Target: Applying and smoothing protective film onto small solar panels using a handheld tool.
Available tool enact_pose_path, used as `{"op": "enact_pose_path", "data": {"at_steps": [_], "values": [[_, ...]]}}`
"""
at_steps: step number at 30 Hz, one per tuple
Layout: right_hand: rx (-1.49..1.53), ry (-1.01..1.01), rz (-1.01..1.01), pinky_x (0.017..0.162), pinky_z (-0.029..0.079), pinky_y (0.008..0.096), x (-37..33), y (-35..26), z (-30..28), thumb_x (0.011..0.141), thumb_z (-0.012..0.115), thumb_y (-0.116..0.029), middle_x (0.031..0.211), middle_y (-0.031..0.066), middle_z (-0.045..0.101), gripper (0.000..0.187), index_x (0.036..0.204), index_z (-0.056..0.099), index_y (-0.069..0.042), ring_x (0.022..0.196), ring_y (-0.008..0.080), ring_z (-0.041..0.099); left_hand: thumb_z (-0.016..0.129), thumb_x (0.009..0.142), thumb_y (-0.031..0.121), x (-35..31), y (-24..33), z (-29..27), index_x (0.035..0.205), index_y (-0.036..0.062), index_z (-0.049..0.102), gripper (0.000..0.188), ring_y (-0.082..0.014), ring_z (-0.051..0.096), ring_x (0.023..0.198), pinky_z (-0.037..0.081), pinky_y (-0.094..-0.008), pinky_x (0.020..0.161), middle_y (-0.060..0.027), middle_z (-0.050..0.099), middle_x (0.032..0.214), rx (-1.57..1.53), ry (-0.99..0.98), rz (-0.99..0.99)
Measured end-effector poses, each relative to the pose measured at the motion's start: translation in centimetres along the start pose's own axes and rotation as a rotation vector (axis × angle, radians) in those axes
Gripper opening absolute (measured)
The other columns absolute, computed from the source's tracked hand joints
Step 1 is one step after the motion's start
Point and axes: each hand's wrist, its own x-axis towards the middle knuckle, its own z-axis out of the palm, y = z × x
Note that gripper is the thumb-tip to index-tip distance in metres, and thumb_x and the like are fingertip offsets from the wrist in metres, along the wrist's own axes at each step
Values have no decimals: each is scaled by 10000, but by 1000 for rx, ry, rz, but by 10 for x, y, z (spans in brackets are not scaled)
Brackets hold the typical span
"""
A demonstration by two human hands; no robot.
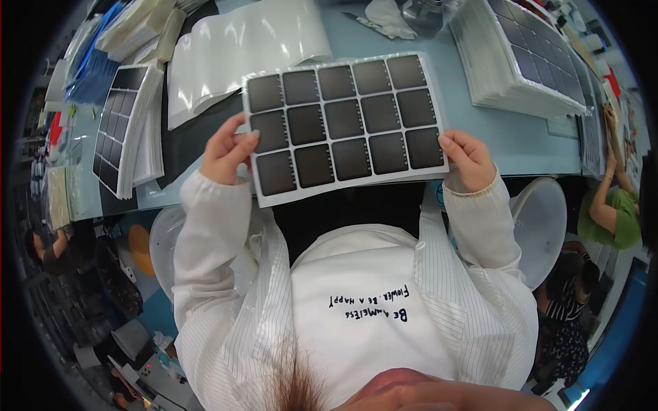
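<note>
A white sheet (346, 120) with rows of dark rounded squares is held up over the near edge of the table, slightly tilted. My left hand (229, 151) pinches its left edge, thumb on top. At the right edge, near the lower corner, my right hand (469, 161) grips it, also with the thumb on the face. The fingers beneath the sheet are partly hidden. To the left stands a stack of similar sheets (120, 130), and a taller stack (531, 68) sits at the far right of the table.
Glossy translucent film (250, 51) lies curled behind the sheet on the blue-green table (507, 140). Crumpled white material (387, 17) rests at the back. Pale tubs (545, 222) flank me below the table edge. A person in green (610, 212) is at the far right.
</note>
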Motion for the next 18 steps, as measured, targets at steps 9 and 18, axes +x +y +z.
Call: {"op": "enact_pose_path", "data": {"at_steps": [9, 18], "values": [[16, 15, 72, 593, 392, 192, -10, 14, 8, 977, 566, -136, 790, -35, 591, 142, 979, 636, -12, 668, 38, 513, 643, 931, 146, -3, -15, 16, 1345, -7, 465, 476, -74, 498, 502, 383, -233, 472, -31, 631, 666, 276, 96, -76], [-176, 116, -111, 559, 366, 205, -17, 18, 2, 921, 631, -83, 813, -8, 534, 87, 881, 629, -5, 619, 60, 479, 692, 905, 205, 1, -10, 20, 1089, 3, 587, 293, -90, 526, 504, 424, -268, 524, -37, 643, 616, 441, 26, -112]]}}
